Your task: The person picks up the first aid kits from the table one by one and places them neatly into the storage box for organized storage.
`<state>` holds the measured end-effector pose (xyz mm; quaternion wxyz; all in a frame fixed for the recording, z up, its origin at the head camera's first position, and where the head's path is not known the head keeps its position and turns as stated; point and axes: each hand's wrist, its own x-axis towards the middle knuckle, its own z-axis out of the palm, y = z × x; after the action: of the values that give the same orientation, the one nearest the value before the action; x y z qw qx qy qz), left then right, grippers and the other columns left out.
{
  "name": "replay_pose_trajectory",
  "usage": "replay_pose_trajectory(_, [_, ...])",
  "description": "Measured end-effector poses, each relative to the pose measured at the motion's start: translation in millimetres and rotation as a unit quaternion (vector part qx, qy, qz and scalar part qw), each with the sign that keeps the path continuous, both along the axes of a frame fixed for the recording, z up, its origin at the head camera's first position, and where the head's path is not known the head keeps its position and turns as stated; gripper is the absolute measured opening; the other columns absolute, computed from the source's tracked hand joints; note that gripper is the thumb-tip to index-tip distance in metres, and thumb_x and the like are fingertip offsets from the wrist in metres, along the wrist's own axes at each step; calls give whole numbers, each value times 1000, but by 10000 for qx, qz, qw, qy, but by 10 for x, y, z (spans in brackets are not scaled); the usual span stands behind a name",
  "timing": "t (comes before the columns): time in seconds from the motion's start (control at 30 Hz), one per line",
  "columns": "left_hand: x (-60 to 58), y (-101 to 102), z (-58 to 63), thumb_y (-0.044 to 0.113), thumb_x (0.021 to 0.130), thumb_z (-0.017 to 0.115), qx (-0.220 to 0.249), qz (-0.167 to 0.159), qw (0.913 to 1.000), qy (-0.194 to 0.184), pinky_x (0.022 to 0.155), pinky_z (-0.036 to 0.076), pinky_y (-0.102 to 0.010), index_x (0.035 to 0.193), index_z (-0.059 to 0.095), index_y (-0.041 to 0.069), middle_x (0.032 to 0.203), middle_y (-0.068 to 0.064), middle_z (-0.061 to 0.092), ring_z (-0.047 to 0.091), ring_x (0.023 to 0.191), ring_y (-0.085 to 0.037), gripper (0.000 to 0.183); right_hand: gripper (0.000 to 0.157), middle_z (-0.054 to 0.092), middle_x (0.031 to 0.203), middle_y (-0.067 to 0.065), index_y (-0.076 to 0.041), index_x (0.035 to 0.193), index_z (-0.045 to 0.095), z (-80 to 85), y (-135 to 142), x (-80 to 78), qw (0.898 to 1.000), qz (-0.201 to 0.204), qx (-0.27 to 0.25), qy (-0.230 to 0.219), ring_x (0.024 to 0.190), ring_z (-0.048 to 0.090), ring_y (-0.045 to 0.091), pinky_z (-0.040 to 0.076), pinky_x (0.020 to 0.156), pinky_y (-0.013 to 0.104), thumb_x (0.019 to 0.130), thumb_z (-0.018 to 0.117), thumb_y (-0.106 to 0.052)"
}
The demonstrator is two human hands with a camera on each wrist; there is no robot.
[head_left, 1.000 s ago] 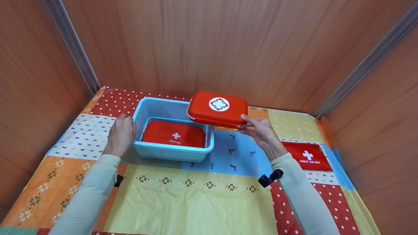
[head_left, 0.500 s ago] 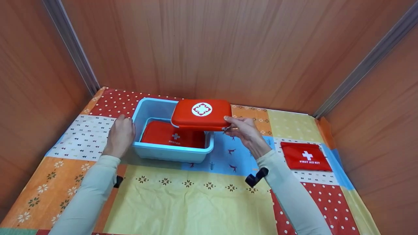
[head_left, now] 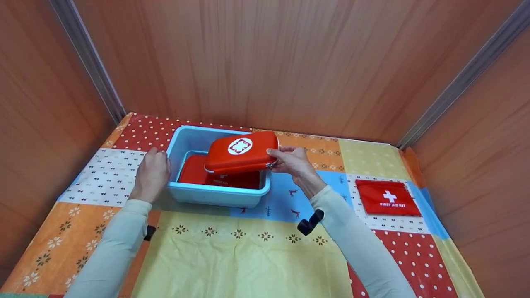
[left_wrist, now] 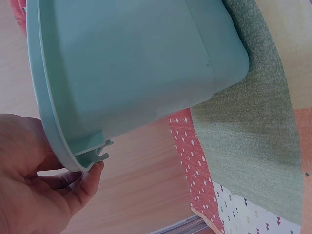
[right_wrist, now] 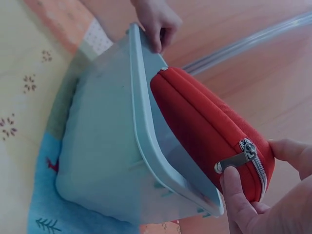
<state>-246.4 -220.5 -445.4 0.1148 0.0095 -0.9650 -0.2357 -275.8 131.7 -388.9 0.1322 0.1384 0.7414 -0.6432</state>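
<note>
My right hand (head_left: 295, 163) pinches one end of a red zippered first aid case (head_left: 256, 154) with a white round emblem. The case tilts over the opening of a light blue plastic bin (head_left: 219, 198), its left end lower. In the right wrist view the zipper pull (right_wrist: 234, 161) lies by my fingers. My left hand (head_left: 153, 171) grips the bin's left rim, with fingers curled round the edge in the left wrist view (left_wrist: 44, 185). Inside the bin lies another red first aid pouch (head_left: 192, 170), partly covered by the held case.
A flat red first aid kit pouch (head_left: 389, 198) lies on the patterned cloth (head_left: 248, 256) to the right. Wood-grain panels (head_left: 248, 62) stand behind and on both sides, with metal strips (head_left: 87, 62) at the corners.
My right hand has carried the red first aid case left and down over the bin, and the case has tilted. My left hand stays on the bin's rim.
</note>
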Motion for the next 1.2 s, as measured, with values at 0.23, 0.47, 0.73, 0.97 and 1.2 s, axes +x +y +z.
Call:
replay_pose_trajectory(0.23, [-1, 10, 18, 8, 95, 59, -120, 9, 9999, 50, 90, 50, -61, 113, 57, -17, 101, -27, 54, 58, 111, -50, 31, 59, 69, 108, 17, -6, 130, 47, 33, -98, 22, 9992, 131, 334, 151, 76, 74, 23, 61, 71, 34, 85, 77, -29])
replay_pose_trajectory(0.47, [-11, 10, 17, 8, 96, 58, -146, 13, 9999, -65, 89, 52, -59, 111, 58, -17, 100, -27, 53, 59, 108, -49, 29, 63, 62, 112, 17, -7, 131, 42, 15, -240, 53, 9951, 362, 906, 160, 72, 73, 23, 61, 72, 35, 84, 78, -28])
replay_pose_trajectory(0.73, [-4, -1, 25, 9, 96, 59, -133, -24, 9999, -25, 89, 52, -59, 112, 59, -16, 100, -26, 54, 59, 109, -49, 30, 58, 63, 105, 11, -16, 124, 44, 16, -430, 96, 9822, 672, 1736, 256, 61, 61, 20, 59, 67, 30, 81, 80, -34])
replay_pose_trajectory(0.97, [-5, -4, 6, 9, 96, 58, -177, -2, 9998, -20, 90, 52, -60, 110, 59, -16, 101, -27, 54, 59, 110, -49, 29, 58, 64, 102, 7, -18, 128, 44, -32, -512, 132, 9742, 1077, 1963, 268, 64, 62, 20, 60, 73, 34, 83, 78, -36])
replay_pose_trajectory(1.2, [-20, 0, 1, 8, 94, 61, -220, -14, 9998, 32, 91, 48, -62, 112, 58, -18, 104, -30, 54, 58, 112, -51, 31, 45, 67, 97, 15, -11, 121, 57, -74, -462, 130, 9639, 1657, 2059, 332, 60, 62, 20, 58, 58, 28, 87, 74, -36])
